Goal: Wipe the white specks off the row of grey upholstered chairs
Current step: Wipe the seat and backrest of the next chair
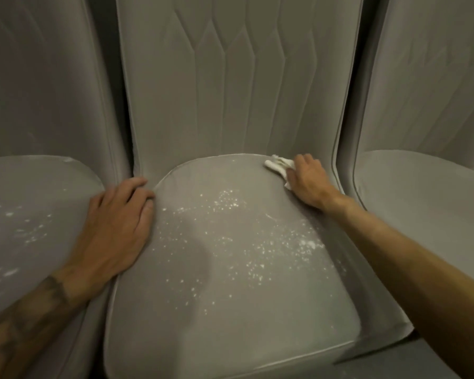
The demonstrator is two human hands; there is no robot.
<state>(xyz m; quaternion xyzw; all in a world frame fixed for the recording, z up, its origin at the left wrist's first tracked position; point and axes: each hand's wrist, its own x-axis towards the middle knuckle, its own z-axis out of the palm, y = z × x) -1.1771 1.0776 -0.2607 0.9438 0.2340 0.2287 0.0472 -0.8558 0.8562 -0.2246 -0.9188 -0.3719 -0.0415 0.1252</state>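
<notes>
- The middle seat (230, 310) is open across its centre and along its front edge. Only flat white specks (226, 199) lie there, and nothing stands on it.
- The backrest (230, 91) rises as a wall along the seat's rear edge.
- The left grip (115, 225) lies flat over the seat's left edge near the rear left corner, bridging onto the left chair seat (25, 201). Its forearm (39, 310) covers that side.
- The right grip (307, 179) holds a white cloth (278, 164) at the rear right corner. Its forearm (394, 242) crosses the right edge on a slant.
- Dark gaps (349, 119) between neighbouring chairs are narrow.
- The right chair seat (422, 187) lies bare beyond the right forearm.
</notes>
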